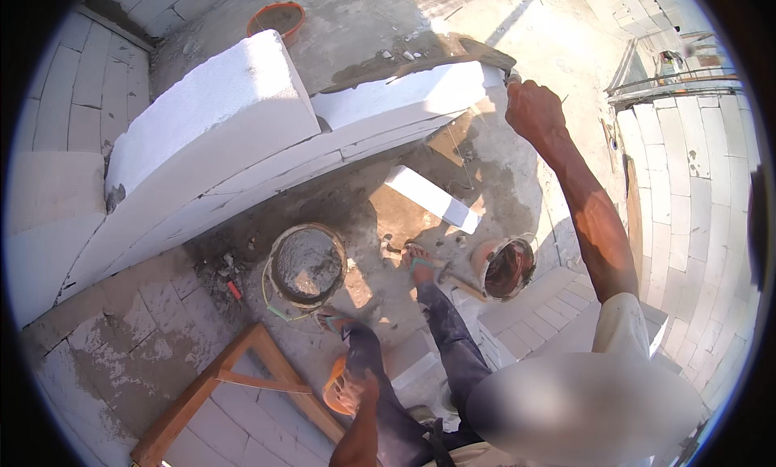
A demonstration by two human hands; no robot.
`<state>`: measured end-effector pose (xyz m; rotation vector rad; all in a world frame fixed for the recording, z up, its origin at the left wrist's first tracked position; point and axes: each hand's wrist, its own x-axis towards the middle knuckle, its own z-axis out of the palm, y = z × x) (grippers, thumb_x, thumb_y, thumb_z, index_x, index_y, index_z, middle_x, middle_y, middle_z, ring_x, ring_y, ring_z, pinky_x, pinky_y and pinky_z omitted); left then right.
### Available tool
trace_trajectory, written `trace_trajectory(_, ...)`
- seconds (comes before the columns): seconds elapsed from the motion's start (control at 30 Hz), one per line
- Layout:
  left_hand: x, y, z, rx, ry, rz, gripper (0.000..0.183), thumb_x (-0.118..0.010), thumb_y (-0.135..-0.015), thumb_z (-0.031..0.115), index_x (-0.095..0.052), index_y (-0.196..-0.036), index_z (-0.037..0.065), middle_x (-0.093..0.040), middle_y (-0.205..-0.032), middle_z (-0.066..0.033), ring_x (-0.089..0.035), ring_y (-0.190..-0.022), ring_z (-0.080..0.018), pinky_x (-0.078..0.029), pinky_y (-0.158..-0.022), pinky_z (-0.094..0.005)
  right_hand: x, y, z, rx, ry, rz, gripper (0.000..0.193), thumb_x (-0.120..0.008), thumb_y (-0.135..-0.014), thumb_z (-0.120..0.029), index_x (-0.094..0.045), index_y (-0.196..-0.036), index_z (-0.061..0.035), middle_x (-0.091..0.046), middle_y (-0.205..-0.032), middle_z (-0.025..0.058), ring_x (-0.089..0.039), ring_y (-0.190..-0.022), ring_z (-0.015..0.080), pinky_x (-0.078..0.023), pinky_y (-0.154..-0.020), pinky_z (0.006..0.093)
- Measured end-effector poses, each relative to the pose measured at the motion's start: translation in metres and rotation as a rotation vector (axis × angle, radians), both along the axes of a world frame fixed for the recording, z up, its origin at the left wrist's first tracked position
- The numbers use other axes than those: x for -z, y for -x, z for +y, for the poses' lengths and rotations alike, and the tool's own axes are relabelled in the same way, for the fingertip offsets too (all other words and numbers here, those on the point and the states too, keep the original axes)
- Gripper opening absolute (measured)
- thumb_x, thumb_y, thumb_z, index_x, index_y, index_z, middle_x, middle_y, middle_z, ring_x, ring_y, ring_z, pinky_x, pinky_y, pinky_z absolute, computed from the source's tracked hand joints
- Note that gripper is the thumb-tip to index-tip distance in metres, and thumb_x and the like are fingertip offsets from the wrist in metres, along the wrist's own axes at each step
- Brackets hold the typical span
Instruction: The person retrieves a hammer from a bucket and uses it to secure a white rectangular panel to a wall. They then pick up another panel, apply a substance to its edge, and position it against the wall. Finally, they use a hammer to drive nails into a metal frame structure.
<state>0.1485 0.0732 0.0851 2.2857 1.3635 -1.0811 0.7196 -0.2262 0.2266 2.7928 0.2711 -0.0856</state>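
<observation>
At the far right end of the low white block wall (396, 95), my right hand (533, 110) is closed round the pale handle of what looks like a trowel (514, 77). A dark, narrow shape beside the wall's top may be its blade or mortar. A large white block (214, 103) stands on the wall to the left. Close to my legs, my left hand (356, 390) grips an orange rounded object (333, 382), largely covered by the hand, so its kind is unclear.
A bucket of grey mortar (307, 265) stands before my feet, and another bucket (505, 269) lies right. Between wall and feet lies a loose white block (432, 199). A wooden frame (234, 370) leans lower left. Beyond the wall sits an orange tub (276, 21).
</observation>
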Motion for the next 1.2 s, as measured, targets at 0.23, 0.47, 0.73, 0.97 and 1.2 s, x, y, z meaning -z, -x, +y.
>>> trace_trajectory(0.23,0.001,0.003,-0.006,-0.076,-0.004,0.093,0.071,-0.071,-0.085,0.044,-0.055,-0.146,0.012,-0.056,-0.144,-0.0148,-0.044,-0.141,-0.0363,-0.037,-0.115,-0.0510,0.007,0.043,0.005,0.479,-1.292,0.102,0.029,-0.052,-0.101,-0.022,-0.058,-0.120,-0.0009,-0.062,-0.079,0.0080,-0.057,-0.056,0.0159,-0.046,-0.048,0.0320)
trace_trajectory(0.47,-0.021,-0.021,-0.006,-0.020,0.038,0.075,0.071,-0.070,-0.086,0.043,-0.053,-0.147,0.011,-0.055,-0.144,-0.0160,-0.044,-0.141,-0.0368,-0.036,-0.115,-0.0499,0.077,0.044,0.045,0.642,-1.981,0.037,0.042,-0.053,-0.109,-0.039,-0.063,-0.102,0.0014,-0.051,-0.063,0.0030,-0.047,-0.039,0.0143,-0.037,-0.036,0.0310)
trace_trajectory(0.73,-0.019,-0.025,-0.002,-0.004,0.047,0.069,0.069,-0.071,-0.085,0.043,-0.055,-0.144,0.011,-0.057,-0.142,-0.0175,-0.047,-0.138,-0.0376,-0.036,-0.115,-0.0512,0.090,0.124,0.135,0.476,-1.820,0.392,0.043,-0.055,-0.107,-0.037,-0.058,-0.101,0.0056,-0.049,-0.058,0.0030,-0.053,-0.050,0.0124,-0.041,-0.049,0.0308)
trace_trajectory(0.97,-0.007,-0.014,-0.001,0.086,-0.008,0.100,0.069,-0.068,-0.085,0.045,-0.056,-0.143,0.009,-0.058,-0.142,-0.0177,-0.050,-0.136,-0.0376,-0.038,-0.114,-0.0499,0.084,0.178,0.177,0.359,-1.351,0.564,0.046,-0.056,-0.106,-0.035,-0.059,-0.118,0.0092,-0.060,-0.065,0.0248,-0.066,-0.063,0.0370,-0.049,-0.062,0.0447)
trace_trajectory(1.2,-0.001,-0.004,0.003,0.013,0.011,0.139,0.069,-0.066,-0.087,0.045,-0.056,-0.145,0.008,-0.055,-0.146,-0.0162,-0.048,-0.139,-0.0362,-0.037,-0.116,-0.0492,0.147,0.277,0.167,0.279,-1.148,0.737,0.044,-0.058,-0.104,-0.031,-0.059,-0.122,0.0085,-0.065,-0.077,0.0310,-0.069,-0.078,0.0454,-0.053,-0.069,0.0502)
